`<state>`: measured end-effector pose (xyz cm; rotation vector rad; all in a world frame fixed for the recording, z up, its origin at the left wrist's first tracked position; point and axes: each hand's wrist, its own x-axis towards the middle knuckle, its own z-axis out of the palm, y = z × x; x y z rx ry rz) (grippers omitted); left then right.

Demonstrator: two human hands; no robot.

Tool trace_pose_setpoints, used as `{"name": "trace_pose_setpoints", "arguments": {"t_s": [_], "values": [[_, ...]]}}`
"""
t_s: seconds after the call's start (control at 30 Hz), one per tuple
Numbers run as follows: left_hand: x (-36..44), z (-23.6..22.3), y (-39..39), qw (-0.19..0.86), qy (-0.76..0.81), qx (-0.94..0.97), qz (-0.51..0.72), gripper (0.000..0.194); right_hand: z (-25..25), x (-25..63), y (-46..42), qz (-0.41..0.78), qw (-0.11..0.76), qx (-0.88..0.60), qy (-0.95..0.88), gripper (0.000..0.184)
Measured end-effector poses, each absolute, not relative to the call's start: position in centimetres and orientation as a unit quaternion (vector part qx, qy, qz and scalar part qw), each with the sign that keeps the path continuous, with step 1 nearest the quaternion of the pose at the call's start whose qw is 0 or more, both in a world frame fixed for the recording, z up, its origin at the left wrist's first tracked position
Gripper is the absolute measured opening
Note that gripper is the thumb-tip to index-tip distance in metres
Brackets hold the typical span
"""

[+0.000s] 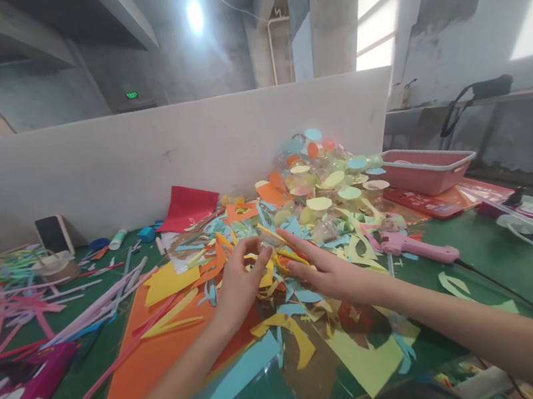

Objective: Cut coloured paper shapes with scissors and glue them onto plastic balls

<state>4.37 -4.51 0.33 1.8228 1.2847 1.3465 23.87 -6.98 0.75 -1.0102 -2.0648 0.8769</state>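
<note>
My left hand [241, 277] is closed, its thumb and fingers bent around a small clear piece [263, 239] that I cannot fully make out. Close beside it, my right hand [328, 269] has its fingers around yellow paper [286, 257], with a pale edge pointing up between the two hands. Both hands hover over a heap of blue, yellow and green paper scraps [307, 297]. Just behind them rises a pile of clear plastic cups or balls topped with paper discs [320, 203].
A pink hot glue gun [418, 248] lies at the right, its cord trailing. Behind it stands a pink basket [426, 171]. Orange paper sheets [139, 354] and pink strips [7, 318] cover the left. A phone [53, 234] leans on the white partition [114, 166].
</note>
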Motion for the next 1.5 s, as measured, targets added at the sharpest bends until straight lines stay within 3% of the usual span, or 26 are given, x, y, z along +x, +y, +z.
{"name": "trace_pose_setpoints", "arguments": {"t_s": [0.37, 0.7, 1.1, 1.5], "values": [[4.2, 0.1, -3.8, 0.328, 0.486, 0.643, 0.493, 0.044, 0.3, 23.7, -6.0, 0.259, 0.396, -0.358, -0.805, 0.051], [4.5, -0.4, -3.3, 0.425, 0.456, 0.603, 0.498, 0.051, -0.1, 23.8, -5.9, 0.264, 0.389, -0.326, -0.820, 0.059], [4.4, 0.2, -3.8, 0.393, 0.473, 0.624, 0.483, 0.053, 0.8, 24.2, -7.0, 0.309, 0.332, -0.348, -0.821, 0.064], [4.5, 0.3, -4.1, 0.366, 0.472, 0.650, 0.470, 0.041, 0.8, 24.3, -7.0, 0.318, 0.328, -0.346, -0.819, 0.067]]}}
